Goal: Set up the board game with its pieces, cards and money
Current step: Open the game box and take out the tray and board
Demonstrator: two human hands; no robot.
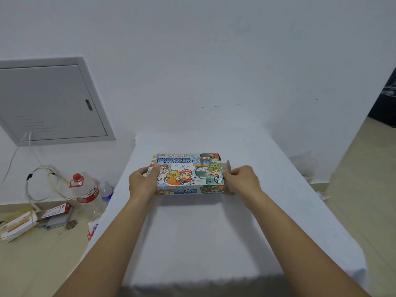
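Together left hand [143, 181] and right hand [242, 179] grip game box [188, 174]; water bottle [86, 189] stands leftward.

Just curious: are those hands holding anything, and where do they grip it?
Yes, the game box. The left hand grips its left end; the right hand pinches its right end, at the opened flap.

We're seeing a white-covered table [214, 243] w/ the game box [188, 173] sitting near its far middle. Left, the tiled floor [42, 264] is carrying a red-capped bottle [86, 189], cables [42, 181], cards and a grey box [57, 220].
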